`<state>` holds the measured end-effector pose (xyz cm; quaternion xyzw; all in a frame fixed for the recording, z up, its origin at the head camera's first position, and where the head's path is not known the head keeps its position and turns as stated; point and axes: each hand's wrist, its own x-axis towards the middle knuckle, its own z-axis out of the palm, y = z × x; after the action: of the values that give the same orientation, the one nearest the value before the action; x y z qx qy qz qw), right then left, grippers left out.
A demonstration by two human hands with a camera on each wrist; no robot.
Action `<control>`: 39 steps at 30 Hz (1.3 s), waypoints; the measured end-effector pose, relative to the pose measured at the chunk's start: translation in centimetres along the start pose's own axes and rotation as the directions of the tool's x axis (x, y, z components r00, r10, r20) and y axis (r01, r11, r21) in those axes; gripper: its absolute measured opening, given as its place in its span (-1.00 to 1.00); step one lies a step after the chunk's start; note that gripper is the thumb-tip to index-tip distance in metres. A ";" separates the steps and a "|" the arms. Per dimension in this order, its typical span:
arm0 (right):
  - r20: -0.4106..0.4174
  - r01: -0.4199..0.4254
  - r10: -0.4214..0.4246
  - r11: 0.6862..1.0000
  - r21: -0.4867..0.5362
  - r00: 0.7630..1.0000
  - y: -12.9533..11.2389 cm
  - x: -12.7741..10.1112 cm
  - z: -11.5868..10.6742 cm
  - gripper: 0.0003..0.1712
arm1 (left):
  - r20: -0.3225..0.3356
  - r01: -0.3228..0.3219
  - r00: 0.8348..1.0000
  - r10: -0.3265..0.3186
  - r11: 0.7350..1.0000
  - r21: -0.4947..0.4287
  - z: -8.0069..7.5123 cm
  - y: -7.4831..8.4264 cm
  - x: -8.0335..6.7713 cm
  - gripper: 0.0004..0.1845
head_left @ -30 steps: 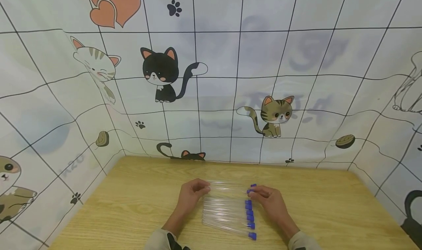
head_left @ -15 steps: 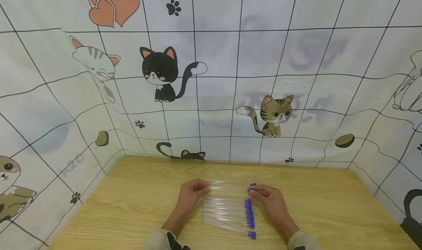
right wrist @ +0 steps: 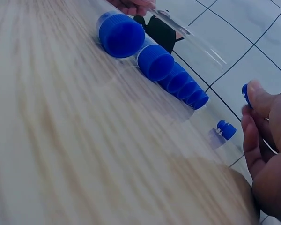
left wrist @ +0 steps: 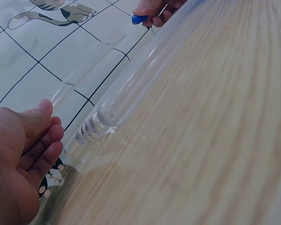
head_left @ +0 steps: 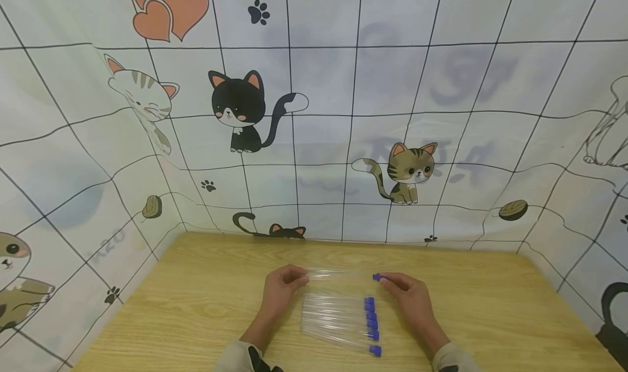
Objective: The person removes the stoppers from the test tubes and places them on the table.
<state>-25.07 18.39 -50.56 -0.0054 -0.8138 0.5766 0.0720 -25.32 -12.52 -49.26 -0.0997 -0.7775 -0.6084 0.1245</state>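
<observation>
Against a cat-printed sheet (head_left: 324,88) stood a wooden table (head_left: 206,285), where I saw a left hand (head_left: 281,290) and a right hand (head_left: 408,301) near the far end of a row of clear tubes (head_left: 334,313) lying with blue lids. The left thumb and fingers pinched an uncapped tube (left wrist: 86,70) above the tabletop, while the right ones pinched a small blue cap (right wrist: 245,94), well apart from its open mouth; a loose cap (right wrist: 228,130) lay near that hand.

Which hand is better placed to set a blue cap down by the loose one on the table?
Probably the right hand: it pinches a blue cap close to the loose cap, while the left hand holds an uncapped tube, farther from that spot.
</observation>
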 end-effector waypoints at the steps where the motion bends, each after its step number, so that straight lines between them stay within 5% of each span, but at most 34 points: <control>1: -0.010 -0.001 0.001 1.000 -0.016 1.000 0.0 0.0 0.0 -0.59 | -0.004 0.007 1.000 -0.007 1.000 0.007 0.1 -0.5 0.1 -0.86; 22: -0.022 -0.004 0.000 0.984 -0.176 1.000 0.0 0.1 -0.1 -0.74 | -0.028 -0.028 0.999 0.033 0.990 0.139 0.1 -1.8 0.3 -0.92; 39: 0.017 -0.016 0.020 0.973 -0.232 1.000 0.2 0.8 0.4 -0.76 | 0.018 -0.041 0.999 0.038 0.968 0.246 -0.1 -2.1 0.6 -0.92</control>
<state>-25.93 18.17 -50.78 -0.0156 -0.8762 0.4782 0.0581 -26.57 -13.15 -51.01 -0.1031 -0.8456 -0.5038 0.1429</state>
